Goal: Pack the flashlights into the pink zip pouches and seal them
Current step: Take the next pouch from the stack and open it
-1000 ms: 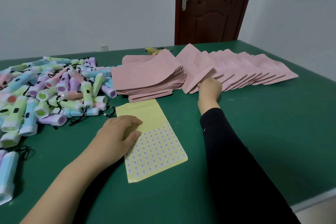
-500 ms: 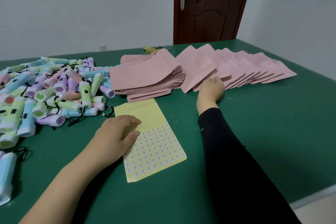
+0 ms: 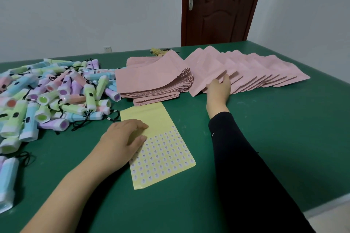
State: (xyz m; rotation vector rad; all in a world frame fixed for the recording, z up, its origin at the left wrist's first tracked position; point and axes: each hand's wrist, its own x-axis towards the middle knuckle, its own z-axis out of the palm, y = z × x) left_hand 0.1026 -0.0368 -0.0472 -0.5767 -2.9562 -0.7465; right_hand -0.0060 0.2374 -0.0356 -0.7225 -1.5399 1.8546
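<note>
The flashlights [image 3: 56, 98] lie heaped well left of the fingers, within easy reach for packing. The left hand [image 3: 121, 138] rests palm-down on the yellow sticker sheet [image 3: 162, 149], fingers loosely curled and gripping nothing, probably to pin it. Farther right, the right hand [image 3: 218, 89], arm outstretched, spreads open fingers on the fanned pink pouches [image 3: 246, 70], likely separating one.

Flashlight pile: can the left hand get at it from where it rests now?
Probably yes. The left hand lies flat on the yellow sticker sheet, just right of the flashlight pile, with only bare green table and loose black cords between them.
</note>
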